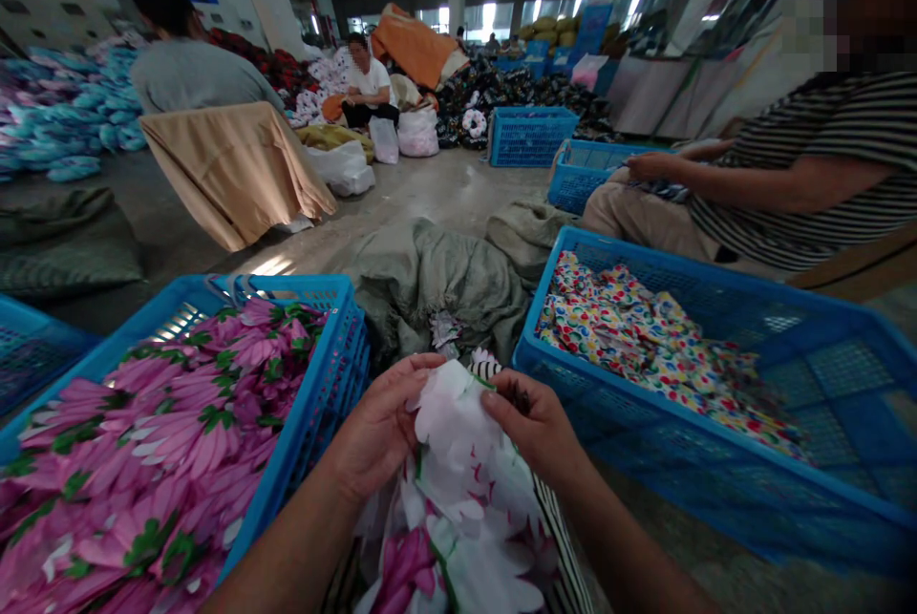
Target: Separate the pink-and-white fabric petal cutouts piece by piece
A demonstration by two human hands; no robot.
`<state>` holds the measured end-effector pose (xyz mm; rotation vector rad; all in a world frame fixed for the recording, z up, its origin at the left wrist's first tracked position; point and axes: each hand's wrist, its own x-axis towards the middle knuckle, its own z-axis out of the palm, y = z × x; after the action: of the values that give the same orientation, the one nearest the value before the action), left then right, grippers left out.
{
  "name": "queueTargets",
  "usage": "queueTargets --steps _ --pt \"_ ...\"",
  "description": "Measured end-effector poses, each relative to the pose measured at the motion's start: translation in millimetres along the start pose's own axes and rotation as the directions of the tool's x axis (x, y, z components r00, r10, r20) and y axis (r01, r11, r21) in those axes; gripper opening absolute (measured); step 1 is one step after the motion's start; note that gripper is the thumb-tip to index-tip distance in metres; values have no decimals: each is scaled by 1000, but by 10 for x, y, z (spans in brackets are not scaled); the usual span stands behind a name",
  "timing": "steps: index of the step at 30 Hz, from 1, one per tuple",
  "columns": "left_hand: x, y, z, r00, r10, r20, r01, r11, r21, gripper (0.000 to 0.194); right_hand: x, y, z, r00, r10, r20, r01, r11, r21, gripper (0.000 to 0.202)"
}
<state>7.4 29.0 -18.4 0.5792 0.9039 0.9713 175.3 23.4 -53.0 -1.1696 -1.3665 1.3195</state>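
Left hand (376, 428) and right hand (534, 423) both pinch the top edge of a white floral cloth piece (458, 490), held low between the two blue crates. Fingertips partly buried in folds. Cloth's lower end cut off by frame. Left crate (315, 404) holds pink flower fabric (143, 471); right crate (716, 471) multicoloured scraps (645, 337).

One head-worn camera looks forward and down from above the person's lap, very near the left hand (376, 428) and right hand (537, 428) at the lower centre. Blue crates (315, 404) flank both sides; beyond them the view runs across the floor (444, 194) to the far hall.
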Motion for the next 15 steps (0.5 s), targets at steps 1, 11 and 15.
queueTargets --steps 1,11,15 --pt "-14 46 -37 999 -5 53 0 996 94 32 1 -29 -15 999 -18 46 20 999 -36 23" --pt "-8 -4 -17 995 75 66 -94 933 349 20 48 -108 -44 992 -37 123 28 996 81 23" --pt "-3 -55 -11 996 81 31 -85 977 193 21 18 -56 -49 994 -6 112 -10 991 135 22"
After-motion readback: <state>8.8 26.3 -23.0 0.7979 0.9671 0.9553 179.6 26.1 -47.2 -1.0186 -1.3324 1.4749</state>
